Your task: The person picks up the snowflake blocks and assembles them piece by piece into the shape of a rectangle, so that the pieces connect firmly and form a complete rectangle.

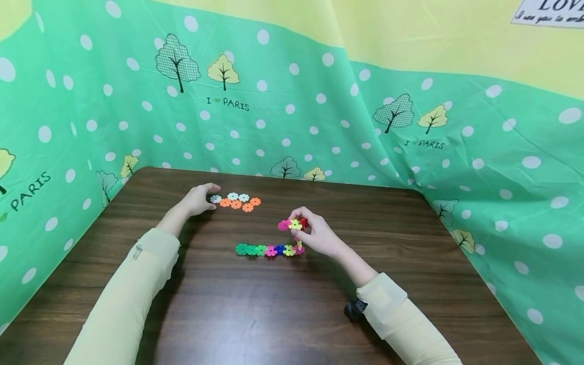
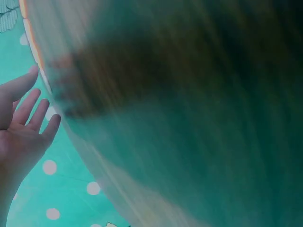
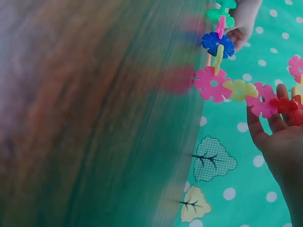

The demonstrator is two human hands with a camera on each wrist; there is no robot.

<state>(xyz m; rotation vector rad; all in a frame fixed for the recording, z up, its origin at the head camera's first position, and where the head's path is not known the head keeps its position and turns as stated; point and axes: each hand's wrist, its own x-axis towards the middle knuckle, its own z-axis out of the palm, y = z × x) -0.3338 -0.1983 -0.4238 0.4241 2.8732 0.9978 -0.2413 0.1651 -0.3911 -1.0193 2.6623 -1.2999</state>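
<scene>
At the back left, my left hand (image 1: 198, 199) is beside a white flower-shaped disc (image 1: 215, 199), thumb and fingers apart on either side of it. In the left wrist view, the fingers (image 2: 37, 116) of that hand are spread, with nothing seen between them. My right hand (image 1: 320, 236) pinches the raised end of a chain of linked plastic flower discs (image 1: 271, 251). The chain's green, pink, blue and yellow discs run left along the table. Red discs (image 3: 284, 105) and a pink disc (image 3: 261, 100) lie against the right fingers in the right wrist view.
Loose orange flower discs (image 1: 235, 204) and more white discs (image 1: 233, 196) lie flat just right of my left hand. The brown wooden table (image 1: 219, 314) reaches back to a green dotted curtain (image 1: 292, 126) at the back and sides.
</scene>
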